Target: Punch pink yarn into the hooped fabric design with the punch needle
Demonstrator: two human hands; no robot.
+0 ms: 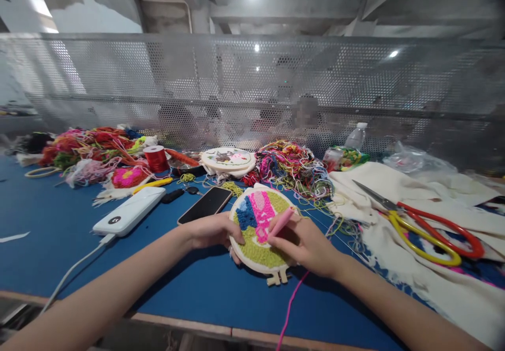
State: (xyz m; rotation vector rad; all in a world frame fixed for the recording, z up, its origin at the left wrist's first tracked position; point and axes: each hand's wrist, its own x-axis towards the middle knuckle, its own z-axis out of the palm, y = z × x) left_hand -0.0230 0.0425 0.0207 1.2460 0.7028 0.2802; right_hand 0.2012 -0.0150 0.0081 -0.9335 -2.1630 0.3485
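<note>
— What's on that long blue-topped work table (59,224) from where you stand?

— The biggest thing is the cream cloth (394,188) heaped on the right, with red-and-yellow-handled scissors (430,230) lying across it, blades pointing up and left. Then tangles of coloured yarn (292,167) at the back, a white power bank (129,211) and a dark phone (205,204) left of centre.

— And the piece being worked?

— A small round wooden embroidery hoop (258,227) filled with looped yarn in green, pink and blue, tilted up off the table at the near middle, its screw tab hanging at the bottom.

— Who has hold of it?

— The left hand (213,231) is closed round the hoop's left rim, fingers curled behind it. The right hand (305,243) is pinched shut on a pink punch-needle pen (281,223).

— How does the pen lie to the hoop?

— Its long axis slants from the right hand, up and to the left, with the tip at the pink patch near the hoop's centre. So the work sits left of that hand, touching the tip. A pink yarn strand (290,303) trails down toward the table edge.

— Any writing to read?

— None I can make out; the bottle (356,136) label at the back is too small.
</note>
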